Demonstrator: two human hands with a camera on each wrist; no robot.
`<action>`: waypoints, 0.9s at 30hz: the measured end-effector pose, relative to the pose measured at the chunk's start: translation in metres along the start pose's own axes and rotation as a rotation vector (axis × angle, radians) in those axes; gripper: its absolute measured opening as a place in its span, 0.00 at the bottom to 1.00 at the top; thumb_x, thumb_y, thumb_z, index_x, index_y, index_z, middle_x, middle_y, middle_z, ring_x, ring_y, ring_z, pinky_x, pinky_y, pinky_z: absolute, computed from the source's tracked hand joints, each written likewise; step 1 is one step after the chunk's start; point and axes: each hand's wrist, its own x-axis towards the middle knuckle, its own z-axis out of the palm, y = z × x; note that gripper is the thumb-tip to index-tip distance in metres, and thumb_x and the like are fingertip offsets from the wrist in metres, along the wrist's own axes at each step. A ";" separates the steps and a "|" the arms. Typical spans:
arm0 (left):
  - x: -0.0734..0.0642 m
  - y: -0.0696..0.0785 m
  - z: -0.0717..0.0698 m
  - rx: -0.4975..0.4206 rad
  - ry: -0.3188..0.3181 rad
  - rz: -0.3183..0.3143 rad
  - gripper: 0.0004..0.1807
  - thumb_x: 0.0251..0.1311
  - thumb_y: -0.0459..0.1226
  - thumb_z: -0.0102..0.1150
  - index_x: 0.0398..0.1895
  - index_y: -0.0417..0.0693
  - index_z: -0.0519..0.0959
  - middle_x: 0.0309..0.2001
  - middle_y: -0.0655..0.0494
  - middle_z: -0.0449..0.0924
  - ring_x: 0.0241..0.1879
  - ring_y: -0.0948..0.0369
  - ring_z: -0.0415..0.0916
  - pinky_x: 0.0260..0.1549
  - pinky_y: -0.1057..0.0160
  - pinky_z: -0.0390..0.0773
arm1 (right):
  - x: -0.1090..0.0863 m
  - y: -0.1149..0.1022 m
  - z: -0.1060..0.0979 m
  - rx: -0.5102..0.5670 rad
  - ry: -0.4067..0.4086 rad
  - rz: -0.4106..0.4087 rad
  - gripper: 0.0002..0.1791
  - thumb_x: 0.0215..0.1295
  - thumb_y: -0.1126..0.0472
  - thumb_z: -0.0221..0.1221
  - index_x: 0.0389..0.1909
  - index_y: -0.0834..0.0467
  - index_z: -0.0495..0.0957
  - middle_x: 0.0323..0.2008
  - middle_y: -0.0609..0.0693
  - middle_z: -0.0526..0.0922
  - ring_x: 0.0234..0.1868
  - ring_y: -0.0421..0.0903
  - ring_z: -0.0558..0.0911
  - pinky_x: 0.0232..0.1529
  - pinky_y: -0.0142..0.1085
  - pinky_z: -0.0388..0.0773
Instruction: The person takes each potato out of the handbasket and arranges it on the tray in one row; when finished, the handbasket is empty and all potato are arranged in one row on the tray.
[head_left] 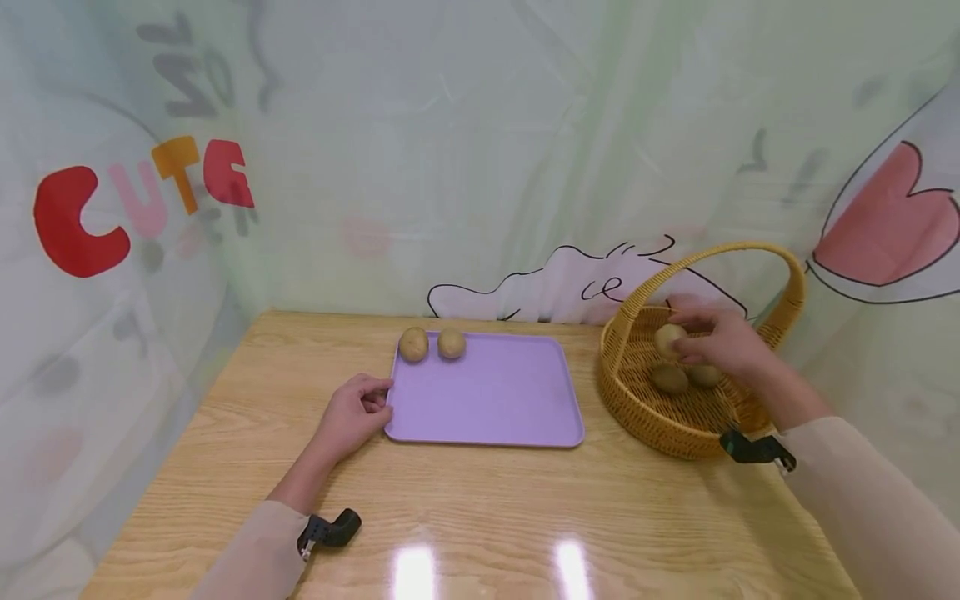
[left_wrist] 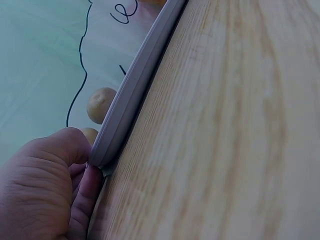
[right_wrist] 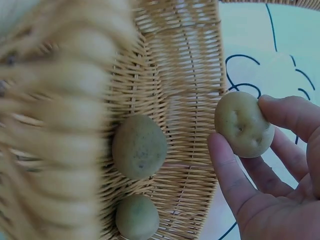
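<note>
My right hand [head_left: 723, 342] pinches a potato [right_wrist: 244, 124] between thumb and fingers, over the wicker basket [head_left: 652, 425]. Two more potatoes, one [right_wrist: 140, 147] larger and one [right_wrist: 137, 217] smaller in the right wrist view, lie inside the basket below that hand. On the left, my left hand [head_left: 356, 419] holds the left edge of a purple tray [head_left: 487, 400], thumb and a finger at its rim [left_wrist: 112, 135]. Two potatoes sit side by side in the tray's far left corner: a left one [head_left: 413, 344] and a right one [head_left: 452, 343].
The basket's tall handle [head_left: 720, 250] arches over its opening, beside my right hand. Both tray and basket stand on a wooden table [head_left: 480, 500]. A printed curtain [head_left: 420, 150] hangs behind the table's back edge.
</note>
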 end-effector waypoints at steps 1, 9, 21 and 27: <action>0.000 0.000 0.000 0.004 -0.001 -0.004 0.22 0.50 0.27 0.66 0.52 0.35 0.80 0.40 0.49 0.77 0.35 0.59 0.76 0.34 0.68 0.78 | -0.002 -0.001 0.001 -0.005 0.005 -0.021 0.28 0.66 0.64 0.61 0.63 0.71 0.67 0.65 0.67 0.63 0.46 0.44 0.77 0.38 0.43 0.83; 0.001 -0.001 0.000 0.017 0.007 -0.005 0.22 0.50 0.27 0.66 0.52 0.35 0.80 0.40 0.50 0.77 0.35 0.59 0.76 0.34 0.68 0.79 | -0.021 -0.006 0.006 -0.058 0.008 0.075 0.33 0.65 0.51 0.62 0.66 0.64 0.67 0.61 0.66 0.67 0.42 0.53 0.83 0.38 0.37 0.81; -0.001 -0.001 0.000 0.019 0.006 -0.004 0.22 0.50 0.27 0.65 0.52 0.34 0.80 0.40 0.49 0.77 0.35 0.59 0.76 0.34 0.68 0.79 | -0.044 -0.021 0.026 0.021 0.000 0.078 0.33 0.64 0.52 0.63 0.66 0.63 0.67 0.55 0.64 0.73 0.43 0.44 0.82 0.40 0.37 0.81; -0.001 -0.001 0.002 0.032 0.015 0.007 0.23 0.50 0.28 0.65 0.52 0.34 0.80 0.40 0.49 0.77 0.35 0.59 0.76 0.34 0.67 0.79 | -0.058 -0.032 0.041 0.017 0.007 0.018 0.31 0.62 0.50 0.65 0.63 0.59 0.71 0.56 0.58 0.73 0.46 0.37 0.79 0.42 0.32 0.79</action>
